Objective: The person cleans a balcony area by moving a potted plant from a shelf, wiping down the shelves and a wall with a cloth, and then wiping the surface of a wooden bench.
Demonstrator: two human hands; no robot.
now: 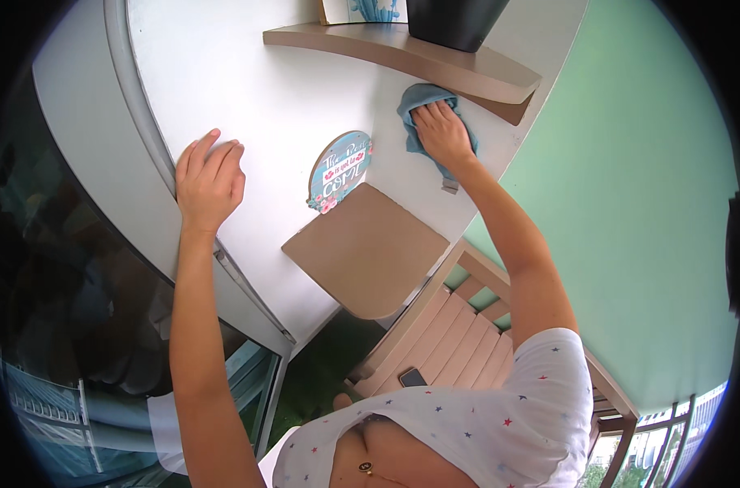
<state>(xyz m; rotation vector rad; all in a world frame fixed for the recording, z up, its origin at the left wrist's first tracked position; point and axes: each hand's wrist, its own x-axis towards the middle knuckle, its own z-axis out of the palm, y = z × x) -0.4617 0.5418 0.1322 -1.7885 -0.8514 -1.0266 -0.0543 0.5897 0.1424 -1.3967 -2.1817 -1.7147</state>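
My right hand (441,130) presses a blue-grey cloth (419,96) against the white wall, just under the upper brown shelf (370,47). The cloth bunches around the fingers and hangs below the wrist. At the left, my left hand (209,180) rests on the white wall beside the door frame, its fingers spread and slightly bent, with nothing in it. Between the two hands, lower down, a round decorative sign (340,171) in blue with flowers leans at the back of a lower brown shelf (366,252).
A black pot (454,23) and a picture (368,11) stand on the upper shelf. Below right is a slatted wooden bench (443,337) with a phone (412,377) on it. A glass door (85,325) lies left; a green wall (622,187) rises right.
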